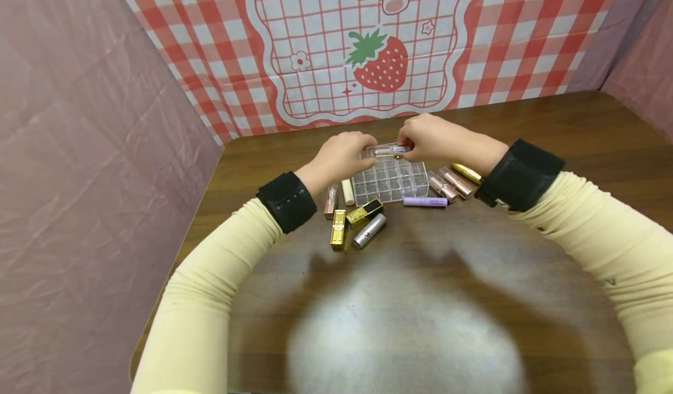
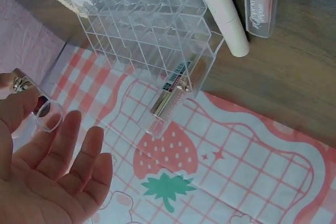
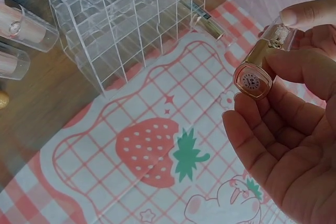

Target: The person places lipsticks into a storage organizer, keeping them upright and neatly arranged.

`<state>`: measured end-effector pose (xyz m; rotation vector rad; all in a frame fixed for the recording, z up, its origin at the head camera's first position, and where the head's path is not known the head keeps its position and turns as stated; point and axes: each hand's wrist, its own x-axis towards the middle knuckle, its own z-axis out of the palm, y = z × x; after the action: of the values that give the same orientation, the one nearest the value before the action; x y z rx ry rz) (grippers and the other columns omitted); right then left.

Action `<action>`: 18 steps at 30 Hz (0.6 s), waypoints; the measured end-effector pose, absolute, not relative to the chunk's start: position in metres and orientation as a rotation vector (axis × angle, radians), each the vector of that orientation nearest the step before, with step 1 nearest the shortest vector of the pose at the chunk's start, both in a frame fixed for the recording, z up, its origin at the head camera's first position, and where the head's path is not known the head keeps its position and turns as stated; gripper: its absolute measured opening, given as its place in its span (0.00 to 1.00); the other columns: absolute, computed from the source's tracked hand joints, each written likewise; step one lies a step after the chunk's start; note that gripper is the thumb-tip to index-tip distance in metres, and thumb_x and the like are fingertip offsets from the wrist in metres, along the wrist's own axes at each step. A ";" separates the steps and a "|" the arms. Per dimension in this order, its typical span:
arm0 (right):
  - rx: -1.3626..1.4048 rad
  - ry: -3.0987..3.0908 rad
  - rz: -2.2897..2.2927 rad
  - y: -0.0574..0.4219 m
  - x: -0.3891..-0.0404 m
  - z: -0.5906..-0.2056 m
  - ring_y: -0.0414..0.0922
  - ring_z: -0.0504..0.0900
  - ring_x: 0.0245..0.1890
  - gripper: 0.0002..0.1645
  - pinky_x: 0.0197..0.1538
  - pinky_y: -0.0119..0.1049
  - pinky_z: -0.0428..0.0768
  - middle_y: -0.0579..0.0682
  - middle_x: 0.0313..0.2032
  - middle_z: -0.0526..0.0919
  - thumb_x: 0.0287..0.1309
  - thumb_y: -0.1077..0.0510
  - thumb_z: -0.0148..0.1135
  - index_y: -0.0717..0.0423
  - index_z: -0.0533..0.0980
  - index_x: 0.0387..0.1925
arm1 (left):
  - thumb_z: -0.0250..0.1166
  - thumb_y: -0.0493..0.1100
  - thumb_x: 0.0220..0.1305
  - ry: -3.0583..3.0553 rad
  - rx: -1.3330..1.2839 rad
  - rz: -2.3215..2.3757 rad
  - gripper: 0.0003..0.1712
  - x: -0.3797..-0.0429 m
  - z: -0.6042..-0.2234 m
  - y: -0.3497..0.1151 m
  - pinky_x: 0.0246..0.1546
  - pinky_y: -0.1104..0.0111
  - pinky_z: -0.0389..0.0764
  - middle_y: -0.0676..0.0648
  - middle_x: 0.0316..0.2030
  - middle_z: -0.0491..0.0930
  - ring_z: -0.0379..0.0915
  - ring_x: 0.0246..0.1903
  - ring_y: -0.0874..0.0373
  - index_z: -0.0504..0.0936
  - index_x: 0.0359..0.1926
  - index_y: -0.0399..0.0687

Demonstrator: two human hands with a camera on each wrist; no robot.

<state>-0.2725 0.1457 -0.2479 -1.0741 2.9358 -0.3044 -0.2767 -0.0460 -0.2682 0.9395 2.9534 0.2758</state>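
Both hands hold one lipstick [image 3: 257,59] with a rose-gold base and a clear cap, above the back of a clear divided lipstick organizer [image 1: 390,182]. My right hand [image 1: 428,138] pinches it by the base between thumb and fingers, and the round label on its end faces the right wrist camera. At the clear end, my left hand [image 1: 340,154] pinches it with thumb and index finger; the other left fingers [image 2: 84,156] extend loosely. Another clear-capped lipstick [image 2: 170,98] stands in a back slot of the organizer.
Left of the organizer lie a cream tube [image 1: 347,192] and a pink lipstick [image 1: 330,201]. In front are a gold lipstick [image 1: 339,229], a gold-and-black one [image 1: 365,211], a silver tube [image 1: 370,231] and a purple tube [image 1: 425,202]. Rose-gold lipsticks [image 1: 454,182] lie to the right.
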 end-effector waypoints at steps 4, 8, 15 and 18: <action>-1.059 2.923 -0.315 0.144 -0.272 -0.249 0.47 0.76 0.28 0.06 0.35 0.41 0.76 0.55 0.27 0.78 0.44 0.67 0.60 0.66 0.78 0.29 | 0.59 0.49 0.61 2.928 0.921 0.272 0.18 -0.277 -0.266 -0.043 0.40 0.67 0.73 0.50 0.41 0.79 0.73 0.39 0.60 0.78 0.50 0.48; -1.036 2.912 -0.328 0.143 -0.270 -0.250 0.47 0.75 0.29 0.06 0.35 0.41 0.76 0.55 0.28 0.78 0.45 0.67 0.59 0.65 0.78 0.29 | 0.60 0.50 0.61 2.911 0.911 0.252 0.17 -0.276 -0.266 -0.042 0.39 0.67 0.73 0.51 0.40 0.79 0.73 0.37 0.60 0.78 0.48 0.49; -1.027 2.930 -0.361 0.146 -0.270 -0.251 0.47 0.74 0.29 0.09 0.35 0.41 0.74 0.56 0.29 0.77 0.47 0.66 0.59 0.67 0.78 0.33 | 0.60 0.49 0.61 2.892 0.899 0.225 0.17 -0.277 -0.261 -0.043 0.39 0.67 0.73 0.50 0.41 0.79 0.74 0.38 0.60 0.78 0.49 0.48; -1.044 2.961 -0.384 0.152 -0.271 -0.252 0.48 0.73 0.30 0.12 0.36 0.41 0.73 0.57 0.30 0.76 0.47 0.65 0.61 0.69 0.78 0.35 | 0.60 0.48 0.61 2.882 0.876 0.220 0.17 -0.280 -0.257 -0.044 0.40 0.67 0.73 0.49 0.41 0.79 0.74 0.38 0.59 0.77 0.50 0.47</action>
<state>-0.2708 0.1517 -0.2516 -1.0445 2.9607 -0.3844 -0.2804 -0.0439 -0.2570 0.8764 2.8819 0.2198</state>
